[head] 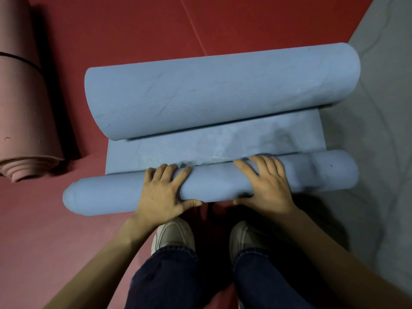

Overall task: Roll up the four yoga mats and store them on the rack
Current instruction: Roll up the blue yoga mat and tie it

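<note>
A blue yoga mat [223,143] lies on the red floor in front of me, rolled from both ends. Its far end forms a thick roll [218,90]; its near end forms a thinner roll [209,184], with a short flat strip between them. My left hand [165,192] grips the thin roll left of its middle, fingers over the top and thumb on the near side. My right hand [265,181] grips the same roll to the right in the same way. A rolled pink mat [22,108] lies at the left edge. No rack is in view.
The floor is red matting [133,25] with a seam running away from me. A grey mat or sheet [379,108] covers the floor on the right. My white shoes [176,233] and dark jeans are just behind the thin roll.
</note>
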Demonstrator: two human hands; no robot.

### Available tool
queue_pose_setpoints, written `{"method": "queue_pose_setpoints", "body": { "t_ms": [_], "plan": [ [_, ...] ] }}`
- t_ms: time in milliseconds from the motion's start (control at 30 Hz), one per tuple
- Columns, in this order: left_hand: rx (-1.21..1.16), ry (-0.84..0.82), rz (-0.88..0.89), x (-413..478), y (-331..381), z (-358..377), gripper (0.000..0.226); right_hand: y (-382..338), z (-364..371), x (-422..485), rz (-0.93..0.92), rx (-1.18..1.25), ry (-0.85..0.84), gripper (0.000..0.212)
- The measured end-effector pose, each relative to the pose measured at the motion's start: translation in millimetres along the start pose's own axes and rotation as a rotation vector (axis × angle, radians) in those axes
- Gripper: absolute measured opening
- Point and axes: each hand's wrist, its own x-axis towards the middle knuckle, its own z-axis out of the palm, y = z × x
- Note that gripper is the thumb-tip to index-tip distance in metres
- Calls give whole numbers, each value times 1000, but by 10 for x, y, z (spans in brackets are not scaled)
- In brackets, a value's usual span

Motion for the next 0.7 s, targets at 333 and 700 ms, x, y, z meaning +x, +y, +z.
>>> {"method": "queue_pose_setpoints", "body": {
  "t_ms": [333,700],
  "plan": [
    [-141,-376,-121,481,-226,-203,113,71,23,92,81,52,5,94],
    [-245,113,-346,183,211,104,70,187,-354,671,98,62,-458,97]
  ]
}}
